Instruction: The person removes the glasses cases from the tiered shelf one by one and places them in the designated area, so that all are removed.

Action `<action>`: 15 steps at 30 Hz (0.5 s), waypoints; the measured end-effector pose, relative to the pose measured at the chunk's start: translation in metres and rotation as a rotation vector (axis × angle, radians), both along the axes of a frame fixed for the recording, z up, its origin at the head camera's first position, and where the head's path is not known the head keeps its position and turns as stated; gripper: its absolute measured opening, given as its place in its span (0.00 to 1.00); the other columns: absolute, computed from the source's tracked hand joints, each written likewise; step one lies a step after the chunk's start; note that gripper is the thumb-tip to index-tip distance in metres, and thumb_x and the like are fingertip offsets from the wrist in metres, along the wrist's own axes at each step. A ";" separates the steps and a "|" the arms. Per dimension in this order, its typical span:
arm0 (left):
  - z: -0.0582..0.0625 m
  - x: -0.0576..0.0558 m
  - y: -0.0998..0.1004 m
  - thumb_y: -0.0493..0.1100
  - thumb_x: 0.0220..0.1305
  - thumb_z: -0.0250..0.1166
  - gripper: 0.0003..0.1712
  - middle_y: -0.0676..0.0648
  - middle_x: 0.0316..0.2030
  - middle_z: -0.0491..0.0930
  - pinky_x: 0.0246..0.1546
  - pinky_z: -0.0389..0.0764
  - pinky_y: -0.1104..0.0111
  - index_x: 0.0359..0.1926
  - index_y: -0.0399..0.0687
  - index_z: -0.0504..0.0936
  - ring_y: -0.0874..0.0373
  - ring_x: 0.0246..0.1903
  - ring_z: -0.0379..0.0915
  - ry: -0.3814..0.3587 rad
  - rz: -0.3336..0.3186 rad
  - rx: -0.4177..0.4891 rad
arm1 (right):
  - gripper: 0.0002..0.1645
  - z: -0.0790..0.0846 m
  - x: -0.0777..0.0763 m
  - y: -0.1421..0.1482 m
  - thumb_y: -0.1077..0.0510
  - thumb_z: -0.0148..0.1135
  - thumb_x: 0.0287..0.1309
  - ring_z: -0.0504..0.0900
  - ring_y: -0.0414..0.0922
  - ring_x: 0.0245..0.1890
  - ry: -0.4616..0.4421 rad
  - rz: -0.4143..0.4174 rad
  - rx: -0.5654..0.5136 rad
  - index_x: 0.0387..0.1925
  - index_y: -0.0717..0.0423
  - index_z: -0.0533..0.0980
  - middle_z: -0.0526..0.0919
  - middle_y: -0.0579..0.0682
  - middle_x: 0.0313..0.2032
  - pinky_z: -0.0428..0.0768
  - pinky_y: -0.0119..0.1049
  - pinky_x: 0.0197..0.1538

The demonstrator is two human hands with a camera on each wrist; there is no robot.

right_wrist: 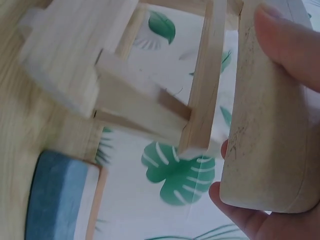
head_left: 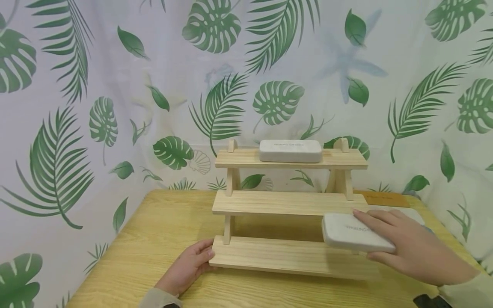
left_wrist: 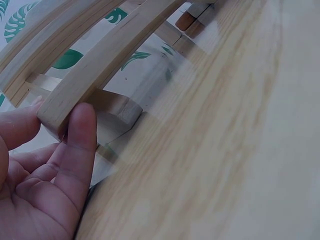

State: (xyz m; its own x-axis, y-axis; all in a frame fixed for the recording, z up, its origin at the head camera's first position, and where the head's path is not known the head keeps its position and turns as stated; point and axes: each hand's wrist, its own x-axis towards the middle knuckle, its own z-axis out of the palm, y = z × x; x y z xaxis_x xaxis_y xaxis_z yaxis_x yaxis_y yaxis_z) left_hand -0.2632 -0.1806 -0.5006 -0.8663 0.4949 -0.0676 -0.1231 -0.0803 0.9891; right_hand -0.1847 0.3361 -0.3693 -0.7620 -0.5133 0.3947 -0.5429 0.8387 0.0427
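A three-tier wooden display stand (head_left: 269, 256) faces me on the table. My left hand (head_left: 188, 261) pinches the left end of its lowest board (left_wrist: 90, 75), thumb on one face and fingers on the other. In my right hand (head_left: 408, 244) is a white glasses case (head_left: 354, 235) with small dark lettering on top, gripped between thumb and fingers. It is held in front of the stand's right side, overlapping the middle and lowest boards in the head view. The right wrist view shows the case's scuffed side (right_wrist: 270, 130). A similar white glasses case (head_left: 290, 152) lies on the top board.
Behind my right hand, on the table's right side, lie an orange-brown case (head_left: 385, 199), another white case (head_left: 412, 213) and a blue one (right_wrist: 55, 195). A leaf-patterned curtain (head_left: 127, 128) hangs behind the wood-grain table (head_left: 154, 222).
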 end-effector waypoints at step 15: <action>0.002 0.001 0.001 0.42 0.79 0.54 0.36 0.30 0.69 0.65 0.54 0.80 0.59 0.76 0.27 0.51 0.47 0.59 0.74 0.010 -0.001 0.012 | 0.59 -0.019 0.007 0.057 0.33 0.79 0.42 0.74 0.57 0.53 -0.083 -0.149 0.001 0.75 0.38 0.65 0.77 0.55 0.60 0.79 0.57 0.43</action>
State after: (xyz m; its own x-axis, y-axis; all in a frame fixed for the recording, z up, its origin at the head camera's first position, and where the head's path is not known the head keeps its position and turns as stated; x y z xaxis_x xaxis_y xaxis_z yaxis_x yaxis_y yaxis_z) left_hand -0.2620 -0.1796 -0.4988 -0.8666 0.4961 -0.0530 -0.1130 -0.0917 0.9894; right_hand -0.1781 0.3927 -0.3879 -0.8595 -0.3929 0.3268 -0.4146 0.9100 0.0037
